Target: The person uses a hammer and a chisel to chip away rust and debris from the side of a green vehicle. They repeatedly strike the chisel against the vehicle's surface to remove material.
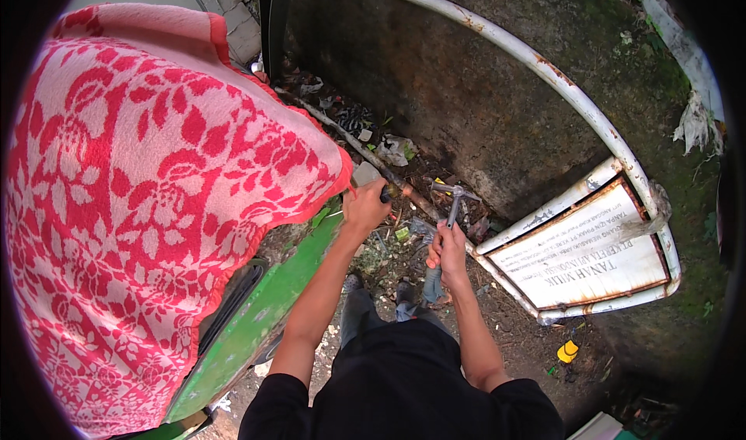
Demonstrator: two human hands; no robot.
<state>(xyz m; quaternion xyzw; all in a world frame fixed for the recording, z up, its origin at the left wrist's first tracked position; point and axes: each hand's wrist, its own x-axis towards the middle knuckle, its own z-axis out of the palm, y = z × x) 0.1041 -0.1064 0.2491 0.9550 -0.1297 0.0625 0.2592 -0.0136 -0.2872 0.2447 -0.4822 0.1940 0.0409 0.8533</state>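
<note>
My left hand [365, 207] is closed round a dark-handled tool [385, 194], most of it hidden by the fingers. The tool's tip lies against a rusty, dirty pipe [420, 200] that runs slantwise over the littered ground. To its right, my right hand [446, 246] grips a hammer [454, 205]. The metal hammer head is up beyond the fist, close to the pipe, and a grey-blue grip shows below. The pipe joins a bent white frame [579, 96] holding a rust-edged white sign board [583, 246] with dark lettering.
A red and pink flowered blanket [155, 168] drapes over a green-painted panel [256, 331] at left. A mossy wall [435, 75] stands behind the frame. Litter, leaves and a yellow scrap [568, 352] lie on the soil. My feet are just below my hands.
</note>
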